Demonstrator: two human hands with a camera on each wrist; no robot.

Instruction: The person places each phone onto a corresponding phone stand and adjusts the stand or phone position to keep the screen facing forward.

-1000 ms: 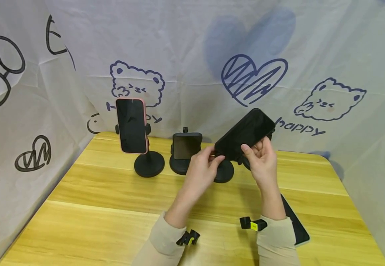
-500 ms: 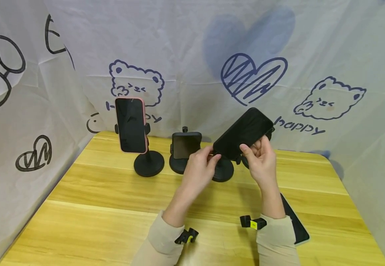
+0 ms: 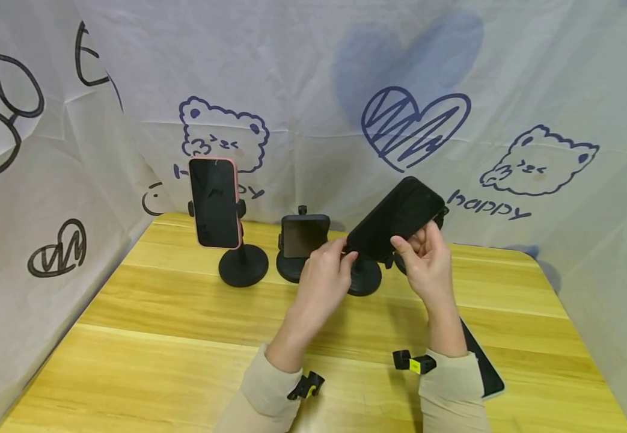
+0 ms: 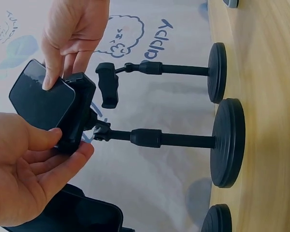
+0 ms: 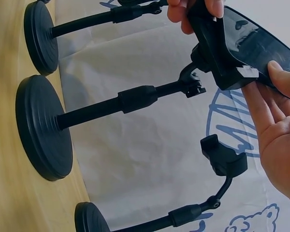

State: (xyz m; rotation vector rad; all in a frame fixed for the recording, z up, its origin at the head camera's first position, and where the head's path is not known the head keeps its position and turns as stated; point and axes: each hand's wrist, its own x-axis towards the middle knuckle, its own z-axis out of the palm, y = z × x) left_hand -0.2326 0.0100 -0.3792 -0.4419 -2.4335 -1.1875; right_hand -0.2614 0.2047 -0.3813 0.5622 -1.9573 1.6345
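Note:
A black smartphone (image 3: 400,219) slants in the clamp of a black phone stand (image 4: 183,140), its dark screen facing me. With thumb in front and fingers behind, my right hand (image 3: 429,264) pinches the phone near its lower right edge. At the lower left end, my left hand (image 3: 326,273) grips the stand's clamp (image 5: 220,58), thumb on the near side. From the left wrist view, the phone's screen (image 4: 41,101) lies against the clamp beneath the right thumb. How tightly the clamp's jaws bear on the phone cannot be told.
Left of the hands, a pink-edged phone (image 3: 214,203) stands upright in a stand, beside a lower stand holding a dark-screened device (image 3: 305,236). Another stand's unfilled clamp (image 5: 224,157) is at the right. A flat dark-screened device (image 3: 481,364) lies partly under the right forearm. Printed cloth (image 3: 313,78) hangs behind.
The phone's upper end has shifted slightly to the left. Both hands keep nearly the same place and hold.

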